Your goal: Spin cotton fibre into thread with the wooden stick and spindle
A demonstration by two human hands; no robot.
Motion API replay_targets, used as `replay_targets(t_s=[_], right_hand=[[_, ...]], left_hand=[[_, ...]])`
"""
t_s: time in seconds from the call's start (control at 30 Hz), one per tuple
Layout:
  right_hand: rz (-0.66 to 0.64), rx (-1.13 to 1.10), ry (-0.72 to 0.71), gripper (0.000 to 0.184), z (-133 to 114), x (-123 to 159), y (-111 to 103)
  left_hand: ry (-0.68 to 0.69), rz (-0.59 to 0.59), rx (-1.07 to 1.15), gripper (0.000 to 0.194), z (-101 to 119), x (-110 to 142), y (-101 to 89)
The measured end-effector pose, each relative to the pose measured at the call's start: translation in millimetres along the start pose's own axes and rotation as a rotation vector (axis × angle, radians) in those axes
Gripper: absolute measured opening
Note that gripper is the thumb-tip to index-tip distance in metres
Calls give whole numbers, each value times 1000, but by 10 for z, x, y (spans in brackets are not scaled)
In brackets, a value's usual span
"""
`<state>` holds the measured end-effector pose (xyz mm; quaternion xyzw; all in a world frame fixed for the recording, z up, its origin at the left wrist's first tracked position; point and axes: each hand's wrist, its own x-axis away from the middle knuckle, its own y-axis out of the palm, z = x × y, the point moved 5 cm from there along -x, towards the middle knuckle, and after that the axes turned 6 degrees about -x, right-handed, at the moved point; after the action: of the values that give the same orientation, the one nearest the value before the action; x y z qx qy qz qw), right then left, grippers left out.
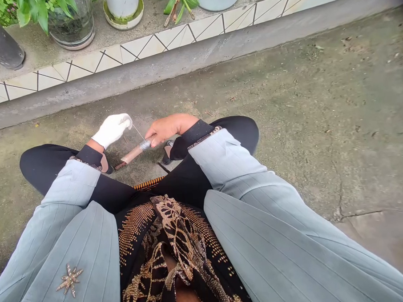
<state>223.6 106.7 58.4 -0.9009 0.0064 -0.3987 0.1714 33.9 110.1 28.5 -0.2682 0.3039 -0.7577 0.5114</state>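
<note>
My left hand (113, 129), in a white glove, is closed with the fingers pinching a thin pale thread or wire (139, 132). The strand runs taut down to a light brown stick-like tube (132, 155). Around the tube's upper part sits a silvery wound band (145, 144). My bare right hand (170, 127) grips the tube just beyond that band, hiding its far end. A darker reddish piece (120, 165) sticks out of the lower end. Both hands are held between my spread knees, above the ground.
In front runs a low concrete ledge with a tiled edge (150, 46). On it stand a clear plant pot (75, 23), a white pot in a saucer (123, 7) and a dark cylinder (1, 41). My shoes (167, 153) rest on the concrete ground (303, 120).
</note>
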Motion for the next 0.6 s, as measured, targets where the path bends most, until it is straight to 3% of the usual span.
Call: replay_targets(t_s=[0.13,0.27,0.33,0.47,0.53,0.6], right_hand=[[21,-133,-170,6,17,50,-74],[158,-240,-268,10,31,179,-185],[308,-368,-307,19,38,273,-283],[799,-706,-307,34,205,454,-558],[978,-768,-208,33,351,465,-639],[1056,-651,-40,25,470,406,-668]], left_hand=[[-44,-21,122,24,-35,-47,41],[-82,-54,255,23,-22,-55,108],[-90,-123,346,24,-4,-32,199],[-4,-296,435,34,129,80,395],[70,-321,343,35,220,133,423],[143,-327,224,35,311,168,403]])
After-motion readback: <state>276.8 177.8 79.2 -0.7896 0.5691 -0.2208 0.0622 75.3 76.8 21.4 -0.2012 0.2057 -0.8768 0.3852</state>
